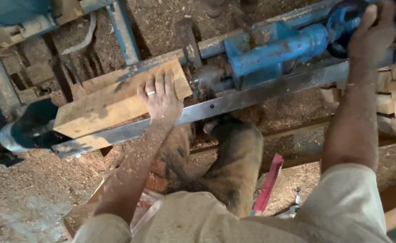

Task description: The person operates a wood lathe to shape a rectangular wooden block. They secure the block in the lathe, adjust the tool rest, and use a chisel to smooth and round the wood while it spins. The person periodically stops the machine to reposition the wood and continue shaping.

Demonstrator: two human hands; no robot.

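Wood-lathe setup. L hand (160, 96) lies flat, fingers spread, on square wood blank (117, 101) mounted lengthwise on lathe bed rail (252, 96), toward its L end. R hand (372, 33) grips blue tailstock (274, 49) handwheel (342, 20) at R end. Sawdust covers floor (22, 193).

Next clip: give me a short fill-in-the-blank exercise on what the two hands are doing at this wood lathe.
1. The left hand lies flat on a squared ____ block mounted in the lathe.
2. The right hand grips the handwheel on the ____ painted tailstock.
3. A ____ shows on one finger of the left hand.
4. The floor is covered with ____.

Missing words: wooden; blue; ring; sawdust
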